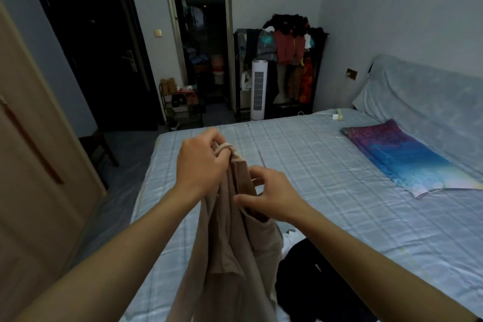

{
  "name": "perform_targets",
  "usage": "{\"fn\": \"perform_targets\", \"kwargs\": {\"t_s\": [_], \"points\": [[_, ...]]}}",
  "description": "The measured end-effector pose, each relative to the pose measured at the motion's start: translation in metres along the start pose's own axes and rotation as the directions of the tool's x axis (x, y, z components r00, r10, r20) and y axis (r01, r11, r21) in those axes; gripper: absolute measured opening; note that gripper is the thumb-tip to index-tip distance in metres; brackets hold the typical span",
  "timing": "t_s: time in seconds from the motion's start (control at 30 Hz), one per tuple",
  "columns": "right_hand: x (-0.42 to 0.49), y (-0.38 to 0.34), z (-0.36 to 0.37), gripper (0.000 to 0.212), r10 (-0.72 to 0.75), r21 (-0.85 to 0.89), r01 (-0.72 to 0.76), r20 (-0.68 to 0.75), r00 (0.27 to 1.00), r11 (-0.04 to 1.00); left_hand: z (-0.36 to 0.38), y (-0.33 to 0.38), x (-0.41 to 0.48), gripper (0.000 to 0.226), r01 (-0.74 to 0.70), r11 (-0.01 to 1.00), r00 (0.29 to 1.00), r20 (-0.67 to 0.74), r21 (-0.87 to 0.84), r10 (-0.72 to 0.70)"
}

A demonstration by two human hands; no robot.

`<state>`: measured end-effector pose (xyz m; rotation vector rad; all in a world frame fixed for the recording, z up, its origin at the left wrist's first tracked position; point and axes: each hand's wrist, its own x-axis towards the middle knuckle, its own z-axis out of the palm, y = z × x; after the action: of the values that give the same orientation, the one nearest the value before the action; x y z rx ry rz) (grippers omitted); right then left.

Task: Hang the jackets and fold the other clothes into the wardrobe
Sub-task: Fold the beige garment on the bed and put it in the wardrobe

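A beige garment [230,248] hangs in front of me over the bed's near edge. My left hand [200,162] grips its top edge, bunched between the fingers. My right hand [269,195] pinches the cloth just below and to the right, thumb and fingers closed on a fold. A black piece of clothing [313,287] lies on the bed beneath my right forearm, with a bit of white cloth [290,236] beside it. The wardrobe door [34,165], light wood with a long handle, stands at the far left.
The bed [326,165] has a pale blue checked sheet. A purple and blue folded cloth [402,157] lies on its right side. A clothes rack [285,60] full of garments and a white tower fan [258,89] stand by the far wall. A shoe rack [183,107] sits near the dark doorway.
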<state>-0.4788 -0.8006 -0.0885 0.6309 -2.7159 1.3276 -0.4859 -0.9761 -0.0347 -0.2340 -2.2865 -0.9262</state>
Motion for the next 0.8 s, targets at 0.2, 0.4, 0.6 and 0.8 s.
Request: {"fn": "perform_targets", "kwargs": {"t_s": [0.2, 0.4, 0.6, 0.8], "points": [[0.014, 0.029, 0.037, 0.009, 0.031, -0.212, -0.051, -0.100, 0.995, 0.976, -0.024, -0.009, 0.013, 0.018, 0.028, 0.999, 0.996, -0.080, -0.021, -0.030], [0.030, 0.034, 0.019, 0.030, -0.032, -0.125, -0.007, -0.307, 0.951, 0.992, -0.050, -0.042, 0.010, 0.016, -0.017, 0.999, 0.995, -0.096, 0.038, 0.021], [0.056, 0.003, -0.031, 0.025, -0.111, -0.011, 0.116, -0.377, 0.920, 0.993, -0.061, -0.075, 0.010, 0.020, 0.104, 0.986, 0.994, 0.035, -0.131, -0.100], [0.066, -0.022, -0.072, 0.013, -0.144, 0.042, 0.174, -0.390, 0.909, 0.984, -0.061, -0.075, 0.004, 0.014, 0.171, 0.915, 0.949, 0.311, -0.364, -0.054]]}}
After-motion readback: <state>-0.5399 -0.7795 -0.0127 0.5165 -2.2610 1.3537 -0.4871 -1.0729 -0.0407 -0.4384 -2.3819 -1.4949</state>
